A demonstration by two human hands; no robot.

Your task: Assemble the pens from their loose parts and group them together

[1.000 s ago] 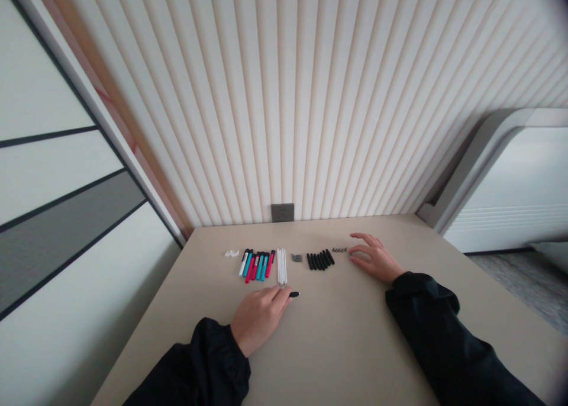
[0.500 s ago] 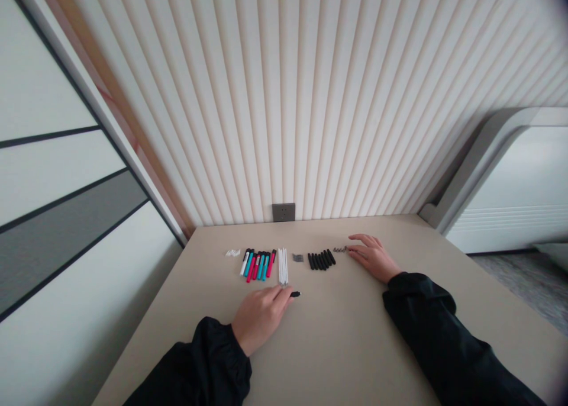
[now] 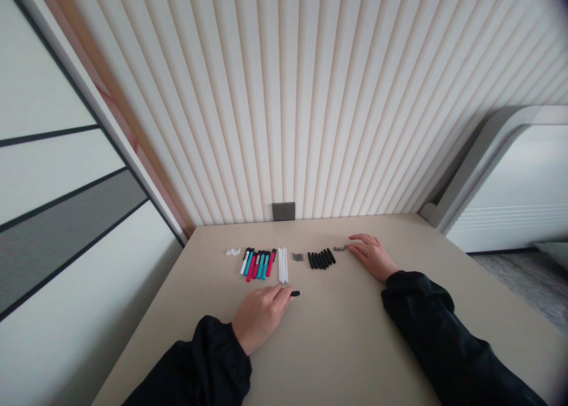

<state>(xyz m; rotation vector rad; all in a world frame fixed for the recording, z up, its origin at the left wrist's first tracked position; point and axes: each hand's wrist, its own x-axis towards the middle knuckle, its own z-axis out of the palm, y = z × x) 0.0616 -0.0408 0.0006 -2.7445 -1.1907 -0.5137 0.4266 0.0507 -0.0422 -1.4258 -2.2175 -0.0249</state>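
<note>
My left hand (image 3: 261,314) is closed around a pen barrel with a black grip section (image 3: 296,293) and a pale tip pointing right; the rest of it is hidden in the fingers. On the right, my right hand (image 3: 370,257) has thumb and forefinger pinched at a small dark metal piece at the end of a row of such pieces (image 3: 339,249), with the other fingers stretched out. Left of that row lie several black pen grips (image 3: 321,259). White refills (image 3: 283,266) lie just beyond my left hand.
Several red, blue and white pen barrels with black ends (image 3: 258,265) lie left of the refills. Small white pieces (image 3: 233,252) are farther left. Thin grey springs (image 3: 297,257) lie between refills and grips. A socket (image 3: 283,211) sits on the wall behind the table (image 3: 328,347).
Both hands stay almost where they were. The right hand's fingertips remain at the small metal pieces, and the left keeps its hold on the pen barrel.
</note>
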